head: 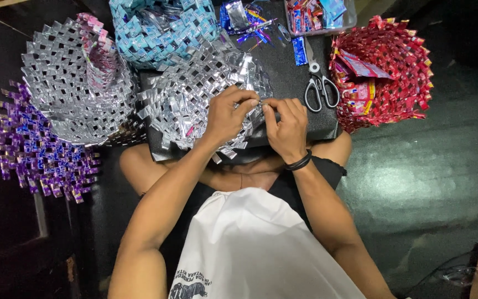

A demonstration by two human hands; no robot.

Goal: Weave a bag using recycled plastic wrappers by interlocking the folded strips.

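A half-woven silver basket (195, 94) of folded foil strips lies on a black board (300, 119) across the person's lap, its loose strip ends sticking out along the near edge. Both hands meet at its right rim: the left hand (225, 119) and the right hand (286, 127) each have their fingers pressed together, pinching one narrow silver strip (261, 103) between thumb and forefinger. The right wrist wears a black band (299, 162).

Four more woven pieces ring the work: one silver bowl-shaped piece (56, 83) holding a small pink woven cup (100, 55), one blue basket (161, 27) just behind, one red basket (394, 72) to the right with flat wrappers inside, and one flat purple mat (29, 149) at the far left. All show the same checkered, shiny weave with jagged edges.

One pair of scissors (321, 88) with black handles lies on the board just right of the hands. Behind it sit loose blue strips (250, 25) and one clear tub (319, 16) of wrappers.
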